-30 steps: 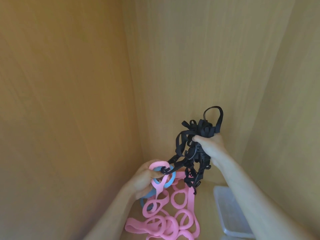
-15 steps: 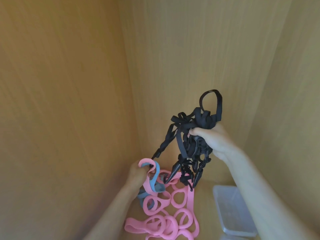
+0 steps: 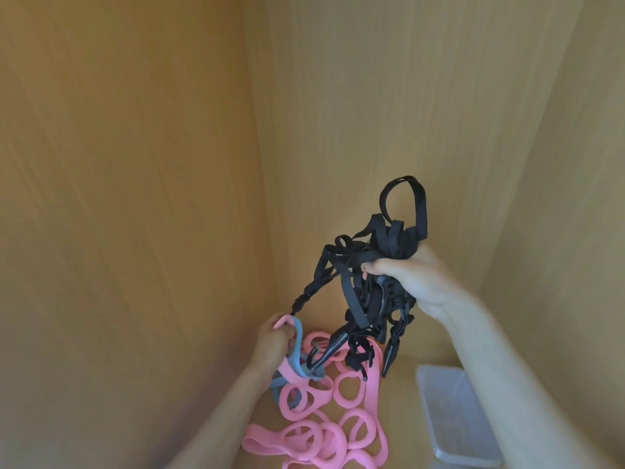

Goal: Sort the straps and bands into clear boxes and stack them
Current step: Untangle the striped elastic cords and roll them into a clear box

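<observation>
My right hand [image 3: 417,282] grips a tangled bunch of black straps [image 3: 368,265] with hooks, lifted well above the shelf floor. One black strand runs down left to my left hand [image 3: 272,340], which holds a pink looped band [image 3: 324,411] together with a blue band [image 3: 297,346]. The rest of the pink bands lies in a heap on the wooden floor below. A black hook [image 3: 329,348] dangles over the heap.
A clear plastic box [image 3: 453,414] sits on the floor at the lower right, under my right forearm. Wooden cabinet walls [image 3: 135,198] close in on the left, back and right.
My right hand has risen with the black straps, pulling them up off the pink bands. My left hand moved left and stays low, holding the pink and blue bands.
</observation>
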Demonstrator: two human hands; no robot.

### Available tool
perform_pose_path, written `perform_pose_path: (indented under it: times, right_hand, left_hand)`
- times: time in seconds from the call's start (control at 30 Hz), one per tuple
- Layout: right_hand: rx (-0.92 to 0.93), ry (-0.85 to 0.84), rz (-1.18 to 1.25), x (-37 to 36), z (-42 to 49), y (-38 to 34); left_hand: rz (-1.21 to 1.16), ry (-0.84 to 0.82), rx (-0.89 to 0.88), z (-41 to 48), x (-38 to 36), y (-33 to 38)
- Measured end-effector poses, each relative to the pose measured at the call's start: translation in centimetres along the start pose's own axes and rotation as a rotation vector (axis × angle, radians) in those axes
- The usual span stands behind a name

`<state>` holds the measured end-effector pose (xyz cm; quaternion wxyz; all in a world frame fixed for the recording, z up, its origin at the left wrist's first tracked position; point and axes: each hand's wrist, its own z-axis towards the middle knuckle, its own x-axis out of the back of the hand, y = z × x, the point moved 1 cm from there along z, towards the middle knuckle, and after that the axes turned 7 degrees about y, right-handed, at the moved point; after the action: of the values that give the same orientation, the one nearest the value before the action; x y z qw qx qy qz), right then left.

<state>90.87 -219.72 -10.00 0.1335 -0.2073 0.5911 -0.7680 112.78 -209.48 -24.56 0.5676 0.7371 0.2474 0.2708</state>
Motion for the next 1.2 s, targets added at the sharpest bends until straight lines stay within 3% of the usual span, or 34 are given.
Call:
perform_pose_path:
  times: [0.13, 0.33, 0.57, 0.67, 0.77, 0.97, 1.2]
  right_hand:
    - [-0.027, 0.007, -0.060, -0.8, -0.2, 1.0]
    - [-0.085, -0.018, -0.120, -2.4, -1.0, 3.2]
    - [-0.089, 0.058, -0.065, -2.3, -1.2, 3.1]
    - [-0.090, 0.137, -0.003, -1.6, -1.0, 2.7]
    - [-0.141, 0.332, 0.107, -1.0, -0.4, 2.7]
    - [-0.242, 0.622, 0.337, -0.6, -0.2, 3.5]
    - [-0.237, 0.568, 0.298, -1.9, -1.5, 4.0]
  left_hand:
    - [0.010, -0.070, 0.033, 0.1, -0.1, -0.2]
    - [0.013, -0.010, -0.065, 0.2, -0.1, -0.4]
    - [0.137, 0.025, -0.057, 0.8, 0.0, -1.6]
    - [0.147, 0.047, 0.027, 1.4, 0.2, -2.5]
    - [0.157, 0.028, 0.064, 1.5, 0.4, -3.2]
    - [0.213, 0.151, -0.159, 1.4, -0.2, -3.3]
    - [0.733, 0.091, -0.446, 1.0, -0.6, -2.8]
